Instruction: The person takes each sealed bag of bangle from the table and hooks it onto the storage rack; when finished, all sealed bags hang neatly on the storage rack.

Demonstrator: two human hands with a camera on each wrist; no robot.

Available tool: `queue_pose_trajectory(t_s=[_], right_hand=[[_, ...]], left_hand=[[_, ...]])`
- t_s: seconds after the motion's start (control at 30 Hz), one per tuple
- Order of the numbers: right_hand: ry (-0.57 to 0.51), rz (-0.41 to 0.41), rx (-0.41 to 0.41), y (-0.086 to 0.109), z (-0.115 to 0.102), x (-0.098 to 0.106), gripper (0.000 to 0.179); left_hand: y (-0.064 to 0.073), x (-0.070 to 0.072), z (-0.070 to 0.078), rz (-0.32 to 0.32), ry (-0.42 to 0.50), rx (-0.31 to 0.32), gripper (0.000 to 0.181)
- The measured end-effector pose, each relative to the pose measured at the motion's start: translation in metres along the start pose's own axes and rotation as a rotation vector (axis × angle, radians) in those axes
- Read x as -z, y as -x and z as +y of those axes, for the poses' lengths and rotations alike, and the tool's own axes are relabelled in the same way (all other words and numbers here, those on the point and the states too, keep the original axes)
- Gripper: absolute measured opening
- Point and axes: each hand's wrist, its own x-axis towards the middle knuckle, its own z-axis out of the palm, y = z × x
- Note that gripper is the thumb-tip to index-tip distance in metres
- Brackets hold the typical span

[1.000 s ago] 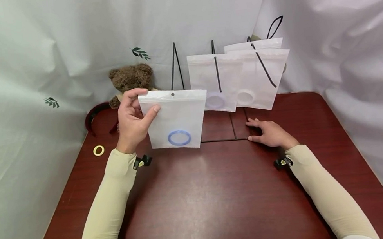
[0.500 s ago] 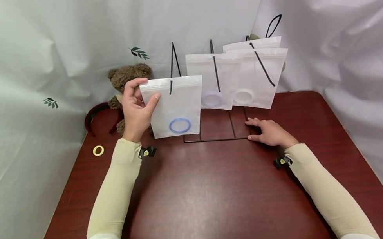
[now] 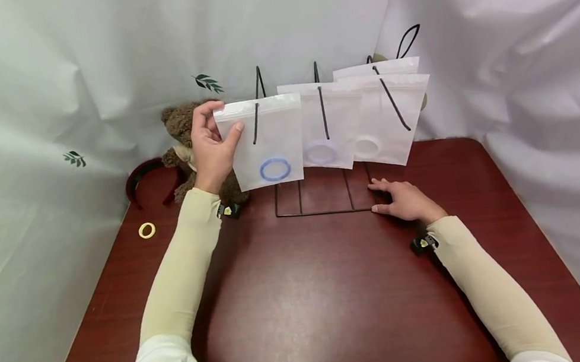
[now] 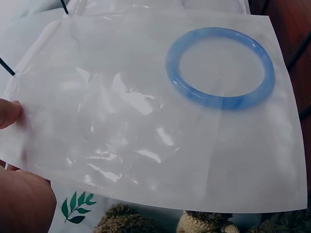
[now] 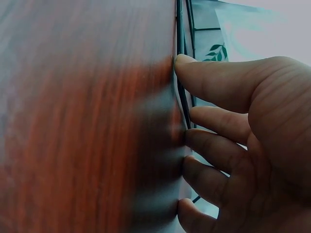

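My left hand point(image 3: 212, 154) pinches the upper left edge of a whitish zip bag point(image 3: 263, 130), thumb in front. Inside lies a blue bangle point(image 4: 172, 65) near the bottom. The bag hangs on a black hook point(image 3: 256, 126) of the wire display rack point(image 3: 320, 213), the hook's tip sticking out in front through its top hole. At the rack's front right base corner rests my right hand point(image 3: 405, 200), with thumb point(image 5: 218, 82) and fingers spread against the wire and table. To the right hang other bags point(image 3: 335, 110), one with a pale lilac ring, one with a white ring.
Behind my left hand sits a brown teddy bear point(image 3: 186, 148). A dark red headband point(image 3: 134, 181) and a yellow ring point(image 3: 140, 231) lie at the left of the table point(image 3: 305, 310). White curtains point(image 3: 93, 60) stand behind and at both sides.
My left hand has moved up and away with the bag, and the hook now passes through the bag's hole and sticks out further. The right hand stays on the rack.
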Motion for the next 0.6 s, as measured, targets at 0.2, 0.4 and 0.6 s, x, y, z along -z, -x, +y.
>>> queue_pose_trajectory(t_s=[0.2,0.4,0.6], right_hand=[[-0.009,0.004,-0.009,0.0,-0.002,0.001,0.067],[-0.004,-0.001,-0.005,-0.002,-0.002,0.0,0.068],[0.006,0.006,-0.014,0.0,-0.004,0.001,0.068]], left_hand=[[-0.01,-0.003,-0.006,0.022,0.002,-0.001,0.046],[-0.015,-0.001,-0.011,0.033,0.022,-0.016,0.046],[-0.014,0.0,-0.01,0.019,0.022,-0.031,0.047]])
